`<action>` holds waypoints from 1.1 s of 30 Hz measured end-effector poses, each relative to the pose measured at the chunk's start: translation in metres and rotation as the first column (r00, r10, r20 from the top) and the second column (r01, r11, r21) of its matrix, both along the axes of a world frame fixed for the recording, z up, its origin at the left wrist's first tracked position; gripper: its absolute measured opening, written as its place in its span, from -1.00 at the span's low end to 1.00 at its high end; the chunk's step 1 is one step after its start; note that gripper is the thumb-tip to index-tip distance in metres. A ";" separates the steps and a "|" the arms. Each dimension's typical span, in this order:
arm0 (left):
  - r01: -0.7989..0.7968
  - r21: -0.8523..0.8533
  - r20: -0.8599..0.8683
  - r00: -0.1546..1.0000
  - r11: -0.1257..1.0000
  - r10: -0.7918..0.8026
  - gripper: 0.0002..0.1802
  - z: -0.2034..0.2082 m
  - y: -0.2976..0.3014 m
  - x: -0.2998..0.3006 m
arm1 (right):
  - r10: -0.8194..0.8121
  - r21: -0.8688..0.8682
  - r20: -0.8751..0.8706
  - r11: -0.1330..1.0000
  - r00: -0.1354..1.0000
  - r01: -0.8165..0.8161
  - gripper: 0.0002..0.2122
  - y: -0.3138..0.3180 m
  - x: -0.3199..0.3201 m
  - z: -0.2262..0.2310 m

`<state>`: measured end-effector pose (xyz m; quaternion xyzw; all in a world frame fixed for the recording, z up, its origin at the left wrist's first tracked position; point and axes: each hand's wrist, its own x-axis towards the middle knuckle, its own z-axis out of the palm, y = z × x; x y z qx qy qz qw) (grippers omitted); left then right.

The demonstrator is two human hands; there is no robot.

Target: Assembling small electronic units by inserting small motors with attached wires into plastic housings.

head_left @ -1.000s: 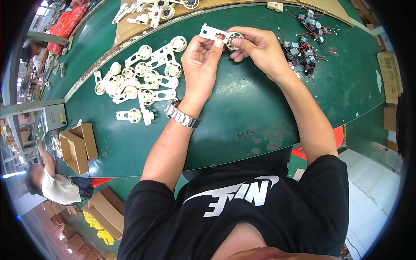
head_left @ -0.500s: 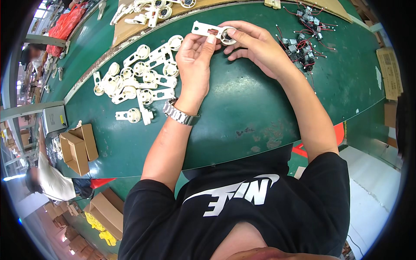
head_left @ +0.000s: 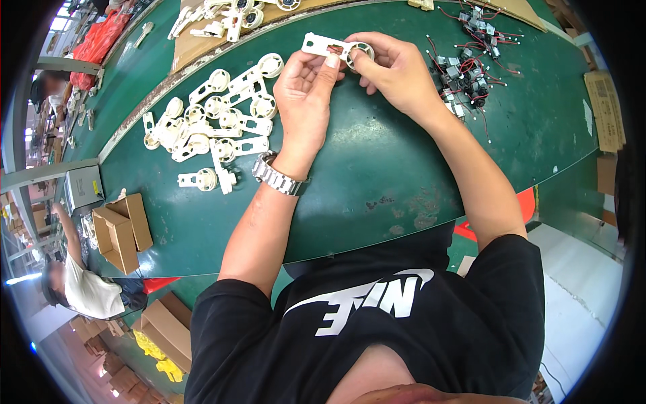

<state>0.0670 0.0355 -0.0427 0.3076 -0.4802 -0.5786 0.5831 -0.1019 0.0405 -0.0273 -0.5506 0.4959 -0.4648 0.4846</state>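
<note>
Both hands hold one white plastic housing (head_left: 321,46), a flat slotted handle that ends in a round ring, above the far part of the green table. My left hand (head_left: 306,91) pinches the handle between thumb and fingers, close to its slot, where a bit of reddish wire shows. Around the ring is my right hand (head_left: 397,71), its thumb pressed into the opening. The thumb hides most of what sits inside the ring. To the left of my left hand lies a loose pile of similar white housings (head_left: 195,138).
Small motors with red wires (head_left: 474,77) are heaped at the right. Finished-looking housings with dark centres (head_left: 250,17) rest on cardboard at the far edge. An open cardboard box (head_left: 116,237) stands at the left, near a grey metal box (head_left: 84,185). A co-worker (head_left: 91,289) sits at far left.
My right thumb has moved further into the ring, covering the dark part seen there before. The housing has shifted slightly right. The co-worker's arm at the left has moved.
</note>
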 end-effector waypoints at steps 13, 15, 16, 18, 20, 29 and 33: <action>-0.034 -0.015 -0.003 0.999 0.999 0.034 -0.87 -0.003 -0.002 0.000 | 0.107 0.111 0.158 0.986 0.982 -0.125 -0.64 -0.003 -0.009 0.002; -0.038 -0.018 -0.028 0.999 0.999 0.037 -0.88 -0.005 -0.004 0.002 | 0.125 0.091 0.129 0.986 0.984 -0.137 -0.63 -0.003 -0.008 0.003; -0.043 -0.019 -0.028 0.999 0.999 0.043 -0.88 -0.006 -0.004 0.003 | 0.138 0.070 0.151 0.986 0.979 -0.150 -0.64 -0.002 -0.007 0.005; 0.003 -0.032 -0.019 1.000 0.999 -0.004 -0.87 -0.004 -0.004 0.002 | 0.158 0.044 0.171 0.985 0.972 -0.168 -0.65 -0.004 -0.006 0.005; -0.026 -0.033 0.070 0.997 0.999 0.028 -0.79 0.000 0.000 -0.002 | 0.121 0.081 0.216 0.987 0.969 -0.141 -0.69 -0.007 -0.011 -0.002; -0.132 -0.756 0.643 0.042 0.642 0.765 -0.63 0.045 -0.008 0.054 | -0.022 0.098 -0.085 0.995 0.996 0.030 -0.69 -0.016 -0.022 0.022; -0.197 -0.438 0.893 -0.209 0.877 0.399 -0.61 0.037 -0.007 0.092 | 0.142 0.183 -0.292 0.979 0.946 -0.090 -0.67 -0.036 -0.013 0.058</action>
